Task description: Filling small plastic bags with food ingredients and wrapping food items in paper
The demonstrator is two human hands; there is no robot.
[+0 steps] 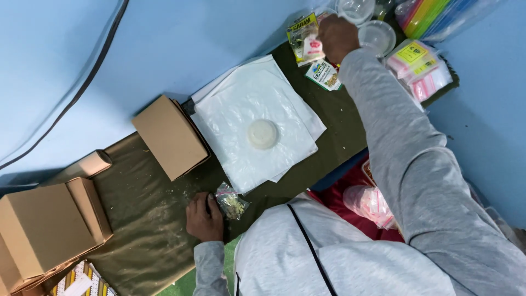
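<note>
A dark olive cloth [148, 230] runs diagonally from lower left to upper right of the frame, with brown cardboard boxes [49, 230] at the lower left and another box [171, 137] at centre left. White plastic sheets [241, 142] lie in the middle, a round pale lid [262, 134] on top. At the upper right, the right hand [337, 35] is extended far out, closed around small packets [307, 41] beside clear cups [377, 36]. The left hand [204, 216], low at centre, rests on the cloth with fingers curled, touching a small clear bag of greenish bits [231, 200] lying just to its right, its long axis slanting towards the lower right.
</note>
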